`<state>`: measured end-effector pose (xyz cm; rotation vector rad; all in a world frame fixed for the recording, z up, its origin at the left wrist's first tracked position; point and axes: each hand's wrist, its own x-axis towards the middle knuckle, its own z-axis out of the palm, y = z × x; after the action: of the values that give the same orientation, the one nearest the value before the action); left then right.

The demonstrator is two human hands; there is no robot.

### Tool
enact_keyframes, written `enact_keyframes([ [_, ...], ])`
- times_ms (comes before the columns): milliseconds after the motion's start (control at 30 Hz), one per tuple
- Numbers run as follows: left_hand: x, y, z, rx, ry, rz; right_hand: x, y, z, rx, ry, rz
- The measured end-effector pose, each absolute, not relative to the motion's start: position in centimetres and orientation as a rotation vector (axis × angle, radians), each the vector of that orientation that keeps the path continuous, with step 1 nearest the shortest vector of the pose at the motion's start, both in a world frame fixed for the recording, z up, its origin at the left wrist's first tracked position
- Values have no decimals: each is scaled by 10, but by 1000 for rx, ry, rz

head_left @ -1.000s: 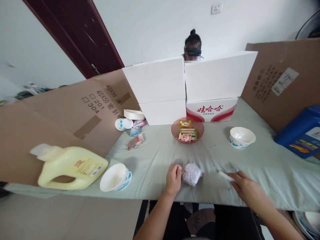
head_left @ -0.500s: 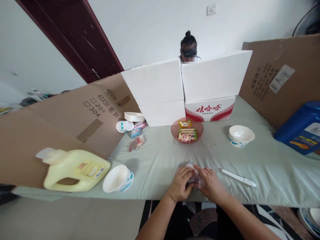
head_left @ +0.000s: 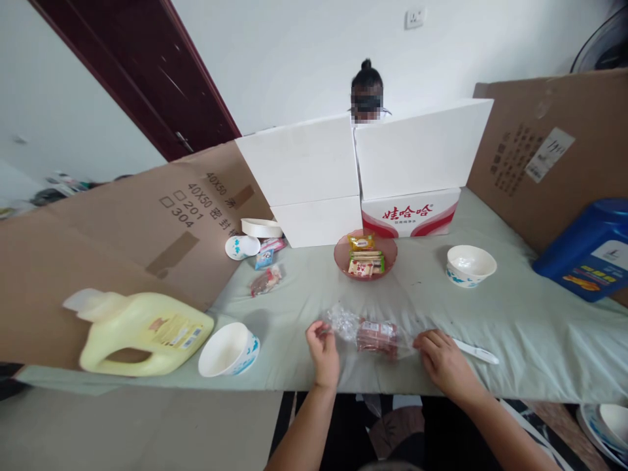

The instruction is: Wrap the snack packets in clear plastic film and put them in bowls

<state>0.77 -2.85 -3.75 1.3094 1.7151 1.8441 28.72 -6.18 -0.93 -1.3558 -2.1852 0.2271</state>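
Note:
A clear plastic bag [head_left: 366,331] with a reddish packet inside lies stretched flat on the pale green cloth near the front edge. My left hand [head_left: 321,345] pinches the bag's left end. My right hand [head_left: 441,358] is closed on its right end. Just right of my right hand lies a white knife [head_left: 475,352], partly under my fingers.
A pink plate of snacks [head_left: 366,256] sits mid-table, before white boxes [head_left: 360,170] with a person behind them. White bowls stand at the left front [head_left: 228,349] and at the right [head_left: 470,265]. A yellow jug [head_left: 140,327] lies left, a blue container [head_left: 586,255] right. Cardboard walls flank both sides.
My right hand left the knife and joined my left hand on the bunched bag; both hands then pulled apart, spreading the bag out flat.

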Motion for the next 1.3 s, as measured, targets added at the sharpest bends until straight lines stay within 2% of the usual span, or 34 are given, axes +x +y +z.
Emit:
enact_keyframes([
  [133, 3, -48, -16, 1811, 1588, 1893, 286, -65, -3, -1324, -2086, 156],
  [300, 19, -61, 13, 2481, 1269, 1357, 279, -63, 11, -1285, -1931, 63],
  [433, 30, -61, 9, 2504, 1323, 1047, 269, -68, 18, -1221, -1976, 215],
  [600, 29, -69, -6, 2473, 1389, 923, 255, -79, 13, -1360, -2323, 560],
  [733, 21, -69, -13, 2410, 1648, 849, 252, -78, 1, -1541, -2351, 612],
  [933, 14, -54, -7, 2304, 1794, 473, 250, -73, -15, -1663, -2221, 604],
  [1033, 15, -46, 2, 2271, 1749, 449, 247, -73, -14, -1552, -2187, 445],
  [1133, 15, -38, 10, 2335, 1710, 570, 242, -70, -2, -1336, -2173, 217],
  [1300, 12, -22, 10, 2338, 1676, 772, 233, -59, 20, -1115, -2251, 140],
])
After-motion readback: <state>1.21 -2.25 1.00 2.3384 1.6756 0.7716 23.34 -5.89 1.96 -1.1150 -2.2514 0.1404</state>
